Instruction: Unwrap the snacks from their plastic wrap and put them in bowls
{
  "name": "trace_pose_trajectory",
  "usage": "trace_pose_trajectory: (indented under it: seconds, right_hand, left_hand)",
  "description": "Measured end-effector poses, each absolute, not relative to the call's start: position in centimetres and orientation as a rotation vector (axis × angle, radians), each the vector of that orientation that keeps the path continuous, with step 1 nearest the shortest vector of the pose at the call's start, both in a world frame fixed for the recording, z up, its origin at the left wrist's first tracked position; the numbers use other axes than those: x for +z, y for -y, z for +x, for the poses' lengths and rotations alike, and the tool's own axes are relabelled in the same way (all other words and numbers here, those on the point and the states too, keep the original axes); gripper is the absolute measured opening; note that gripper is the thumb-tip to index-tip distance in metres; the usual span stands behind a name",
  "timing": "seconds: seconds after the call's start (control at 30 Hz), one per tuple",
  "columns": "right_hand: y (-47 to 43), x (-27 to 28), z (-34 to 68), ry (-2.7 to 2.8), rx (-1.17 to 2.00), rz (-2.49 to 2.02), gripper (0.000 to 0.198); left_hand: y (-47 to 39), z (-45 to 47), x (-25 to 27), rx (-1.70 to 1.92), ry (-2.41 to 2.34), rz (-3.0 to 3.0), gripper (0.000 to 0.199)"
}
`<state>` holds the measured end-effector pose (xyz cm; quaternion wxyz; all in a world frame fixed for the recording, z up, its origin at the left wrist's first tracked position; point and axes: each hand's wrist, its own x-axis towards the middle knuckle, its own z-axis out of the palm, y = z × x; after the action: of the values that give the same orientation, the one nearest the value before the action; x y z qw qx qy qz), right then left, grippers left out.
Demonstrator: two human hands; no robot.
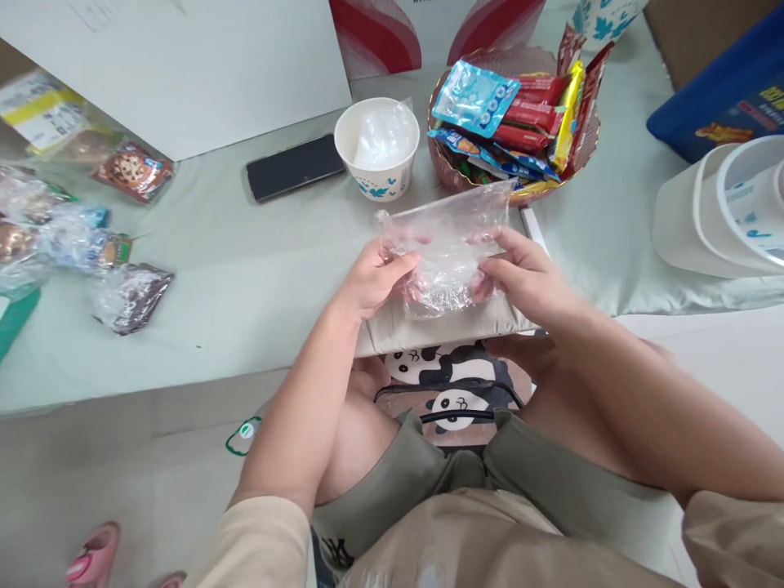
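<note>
A clear plastic bag [450, 241] is stretched between my two hands over the table's front edge. My left hand [385, 273] pinches its left side between thumb and fingers. On the opposite side, my right hand [518, 273] grips the bag in the same way. The bag looks flat, with nothing visible inside. Just behind it stands a white paper cup [376, 180] with blue leaf prints, holding crumpled clear plastic. A pink glass bowl [444, 167] full of wrapped snacks is beyond my right hand.
A dark phone [297, 167] lies left of the cup. Bagged snacks [131, 298] are spread at the far left. White plastic containers [686, 212] and a blue bag [723, 90] stand at the right. A large white box [233, 65] rises behind.
</note>
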<state>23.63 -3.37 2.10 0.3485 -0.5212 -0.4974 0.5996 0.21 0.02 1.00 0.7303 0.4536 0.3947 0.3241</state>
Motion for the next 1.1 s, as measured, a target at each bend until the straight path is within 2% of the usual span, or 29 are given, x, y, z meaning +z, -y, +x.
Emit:
trace_pose_trajectory:
  seconds: [0.1,0.17,0.33,0.47,0.57,0.6,0.7,0.77,0.9,0.93,1.03,1.1]
  right_hand:
    - [3.1,1.5,24.2,1.32,1.616,-1.186,0.061]
    - [2.9,1.0,24.2,1.378,1.625,-1.137,0.066]
    - [2.2,0.7,23.6,1.383,1.438,-1.208,0.025]
    - [1.6,1.0,23.8,1.276,1.427,-1.234,0.024]
    - [1.5,1.1,24.4,1.412,1.321,-1.234,0.033]
    - [1.5,1.1,24.6,1.506,1.248,-1.24,0.036]
    - [1.5,0.8,24.8,1.704,0.905,-1.314,0.031]
    - [1.5,0.6,24.8,1.675,0.768,-1.33,0.026]
    - [1.5,0.8,24.7,1.704,0.989,-1.282,0.059]
    - [1.6,1.0,24.6,1.772,1.067,-1.302,0.058]
    - [1.6,1.5,24.5,1.92,1.195,-1.404,0.027]
    - [1.6,1.8,24.4,1.903,1.17,-1.465,0.021]
  left_hand:
    - [0.1,-0.6,1.0,0.72,-0.804,0.963,0.039]
    - [0.2,-0.8,0.8,0.666,-0.812,0.975,0.037]
    - [-0.1,-0.9,0.4,0.585,-0.81,0.973,0.03]
    - [-1.3,-0.7,0.4,0.764,-0.849,0.956,0.037]
    - [-2.1,-0.6,0.3,0.828,-0.95,0.961,0.058]
    - [-2.3,-0.6,0.3,0.837,-0.971,0.973,0.057]
    - [-2.4,-0.6,0.3,0.838,-0.998,1.072,0.026]
    - [-2.1,-0.6,0.5,0.781,-1.019,1.152,0.024]
    - [-1.4,-0.4,1.0,0.643,-1.004,1.29,0.023]
    - [-1.4,-0.4,1.0,0.635,-0.994,1.31,0.023]
    - [-1.8,-0.7,0.6,0.715,-1.029,1.292,0.025]
    - [-2.2,-1.0,0.2,0.868,-1.134,1.242,0.025]
